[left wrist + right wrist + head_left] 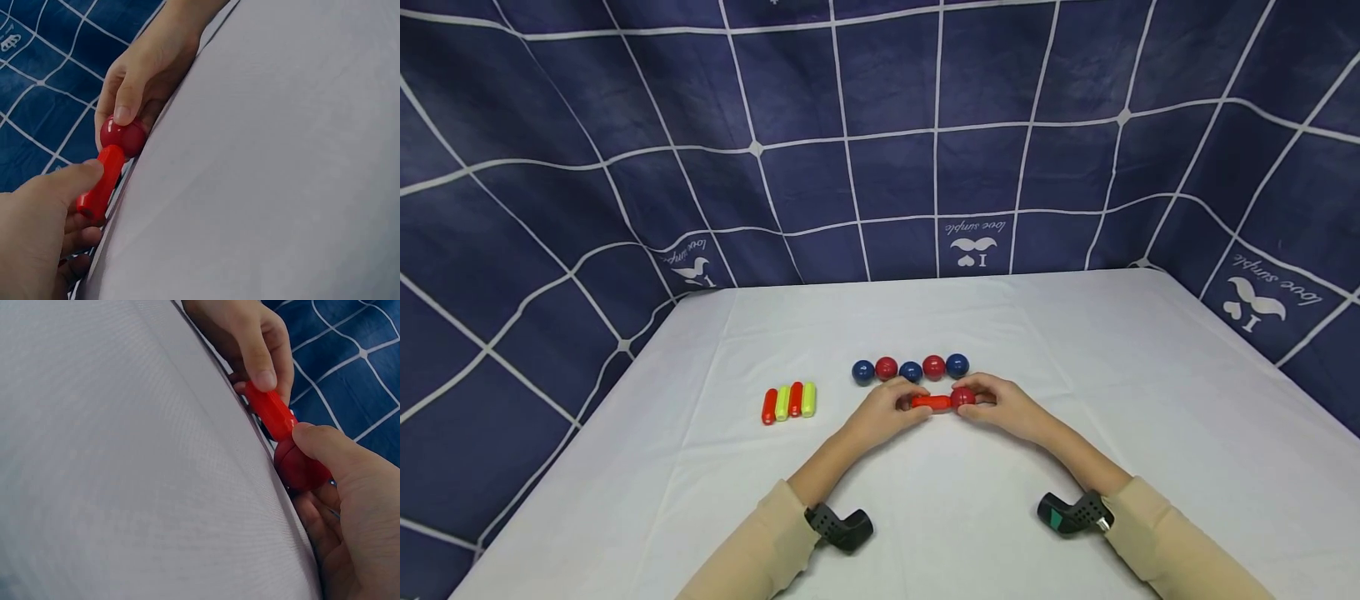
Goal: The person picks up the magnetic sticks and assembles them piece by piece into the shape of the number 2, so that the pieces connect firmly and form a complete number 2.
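Observation:
My left hand (887, 412) pinches a bright red rod (932, 402) between thumb and fingers. A dark red ball (962, 397) is gripped by my right hand (1009, 407). Rod and ball meet end to end, the rod's tip right at the ball, as the left wrist view shows with the ball (123, 137) above the rod (102, 183). In the right wrist view the thumb lies over the joint between the rod (270, 411) and the ball (299, 465). Both hands are low over the white table.
Behind the hands, blue and red balls (886, 368) stand in a row. To the left lie red and yellow-green rods (782, 403) side by side. A white cloth covers the table (880, 317); a dark blue checked curtain (887, 175) hangs around its back and sides.

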`<action>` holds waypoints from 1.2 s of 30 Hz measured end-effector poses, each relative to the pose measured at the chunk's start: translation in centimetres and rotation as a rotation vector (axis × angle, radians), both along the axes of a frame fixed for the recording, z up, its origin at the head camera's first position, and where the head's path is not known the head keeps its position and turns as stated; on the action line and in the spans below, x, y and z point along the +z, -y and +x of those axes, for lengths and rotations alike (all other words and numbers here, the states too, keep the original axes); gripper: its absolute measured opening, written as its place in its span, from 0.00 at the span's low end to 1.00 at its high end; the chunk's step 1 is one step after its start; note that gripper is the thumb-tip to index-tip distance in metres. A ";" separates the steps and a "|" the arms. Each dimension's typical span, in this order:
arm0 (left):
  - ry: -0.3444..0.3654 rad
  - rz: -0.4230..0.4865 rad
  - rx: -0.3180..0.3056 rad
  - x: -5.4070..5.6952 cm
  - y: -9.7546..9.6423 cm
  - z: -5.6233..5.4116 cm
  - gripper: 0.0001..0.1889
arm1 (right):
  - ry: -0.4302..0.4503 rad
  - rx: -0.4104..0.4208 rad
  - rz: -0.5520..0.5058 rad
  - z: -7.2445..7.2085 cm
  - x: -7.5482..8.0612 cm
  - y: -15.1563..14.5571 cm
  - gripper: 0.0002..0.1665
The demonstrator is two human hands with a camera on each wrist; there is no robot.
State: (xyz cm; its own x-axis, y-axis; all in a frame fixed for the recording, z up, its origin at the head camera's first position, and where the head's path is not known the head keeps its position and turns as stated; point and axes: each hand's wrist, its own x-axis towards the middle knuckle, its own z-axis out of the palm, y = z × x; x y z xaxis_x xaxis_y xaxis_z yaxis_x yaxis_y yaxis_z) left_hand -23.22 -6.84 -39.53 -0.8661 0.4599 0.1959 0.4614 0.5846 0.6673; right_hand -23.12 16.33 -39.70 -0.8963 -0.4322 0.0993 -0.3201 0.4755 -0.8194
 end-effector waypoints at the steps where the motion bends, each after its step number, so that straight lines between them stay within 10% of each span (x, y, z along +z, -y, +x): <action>1: -0.002 0.011 0.001 0.1 0.1 0.0 0.15 | 0.000 -0.004 0.003 0.0 0.0 0.0 0.24; 8: -0.044 0.105 0.085 0.8 1.0 -0.3 0.10 | 0.016 -0.019 0.010 0.3 0.3 0.2 0.24; 17: -0.299 0.168 0.220 1.2 4.2 -1.6 0.09 | 0.007 -0.017 0.013 0.1 0.1 0.1 0.24; 36: -0.111 -0.127 0.324 0.8 5.3 -2.2 0.22 | -0.012 -0.018 0.021 0.1 0.1 0.0 0.24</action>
State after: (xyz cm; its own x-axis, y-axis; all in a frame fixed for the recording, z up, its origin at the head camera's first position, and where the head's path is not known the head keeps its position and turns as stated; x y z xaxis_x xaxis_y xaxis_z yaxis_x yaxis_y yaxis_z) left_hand -25.40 -12.09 -38.77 -0.9475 0.1913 0.2562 0.3040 0.7872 0.5365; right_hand -23.06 16.36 -39.64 -0.9026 -0.4184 0.1012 -0.3211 0.4980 -0.8055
